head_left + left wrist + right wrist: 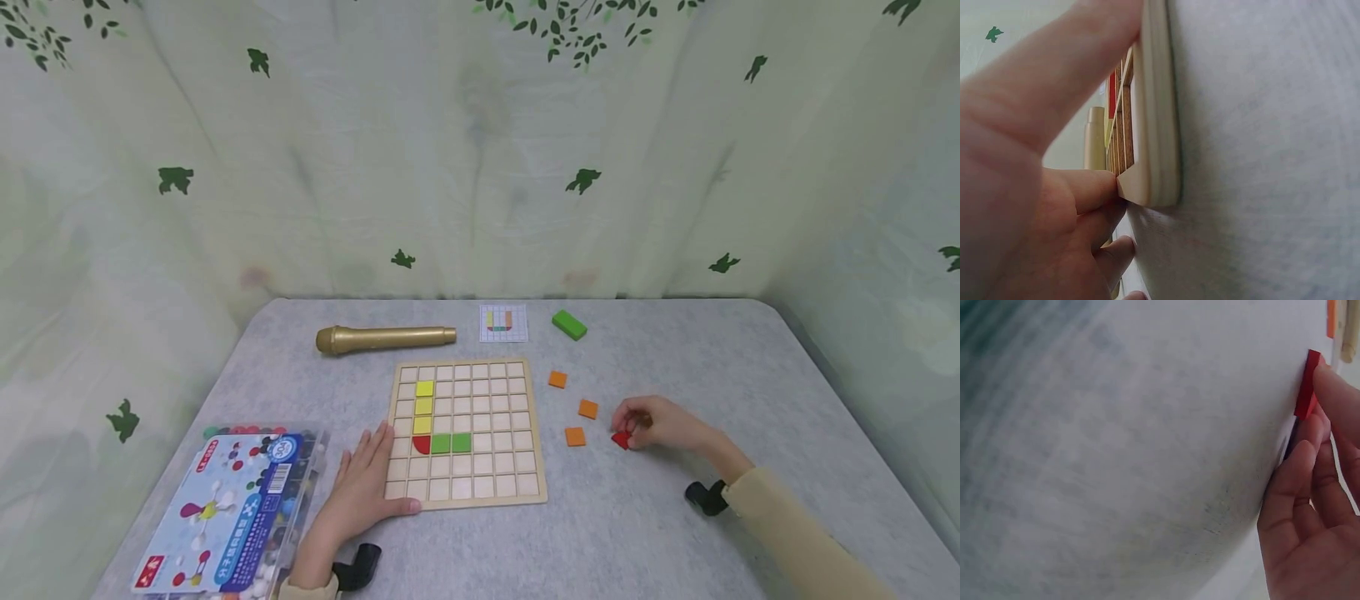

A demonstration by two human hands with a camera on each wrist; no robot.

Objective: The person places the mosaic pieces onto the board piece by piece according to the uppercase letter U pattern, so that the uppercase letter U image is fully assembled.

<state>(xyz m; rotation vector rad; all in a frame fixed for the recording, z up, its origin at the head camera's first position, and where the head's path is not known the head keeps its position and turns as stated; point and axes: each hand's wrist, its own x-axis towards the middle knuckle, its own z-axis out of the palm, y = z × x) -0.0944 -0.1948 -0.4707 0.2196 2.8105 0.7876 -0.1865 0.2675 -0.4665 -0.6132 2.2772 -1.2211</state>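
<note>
A wooden grid board [480, 503] lies flat, with yellow tiles [423, 406] in a column, a red rounded tile [422, 445] below them and two green tiles [451, 443] to its right. My left hand [363, 475] rests at the board's near left corner, fingers stretched along the left edge and thumb at the front edge. In the left wrist view, thumb and fingertips touch the board's rim [1159, 125]. Right of the board, my right hand [660, 423] pinches a red tile [1307, 384] between thumb and finger, at the table surface. Its full shape is partly covered by the fingers.
Several loose orange tiles [588, 409] lie between board and right hand. Behind the board are a gold microphone-shaped object [386, 338], a small pattern card [503, 323] and a green block [569, 325]. A plastic box with a blue printed cover [217, 508] stands at the left.
</note>
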